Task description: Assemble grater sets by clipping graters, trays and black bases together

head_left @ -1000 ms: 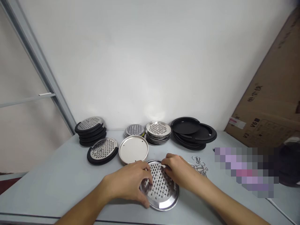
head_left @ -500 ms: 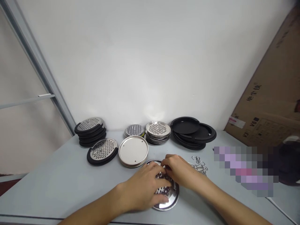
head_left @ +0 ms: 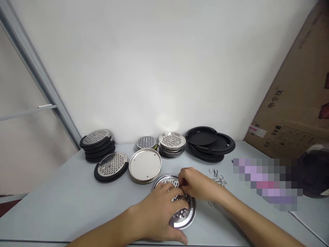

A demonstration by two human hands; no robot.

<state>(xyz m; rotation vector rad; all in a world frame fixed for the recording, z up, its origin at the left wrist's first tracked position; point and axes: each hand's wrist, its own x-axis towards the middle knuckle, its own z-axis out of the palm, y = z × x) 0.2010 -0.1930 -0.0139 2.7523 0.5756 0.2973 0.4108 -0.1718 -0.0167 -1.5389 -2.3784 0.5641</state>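
A round metal grater disc lies on the table in front of me, its perforated middle partly covered by my hands. My left hand rests over the disc with fingers spread across the holes and the thumb out past the near rim. Bent over the disc's far right part, my right hand has its fingers pinched together; whatever is in them is hidden. Just right of this hand lie several small bent-wire loops. A single loop sits below my right wrist, close to the disc.
Behind stand plain metal discs, a stack of grater discs, a smaller grater pile and black rings. Black-rimmed graters and a taller stack are left. At right are a cardboard box and a blurred purple patch.
My left thumb has moved off the disc toward me. My right hand has stayed pinched over the disc's far side. A wire loop under my right wrist now shows. The view has shifted slightly.
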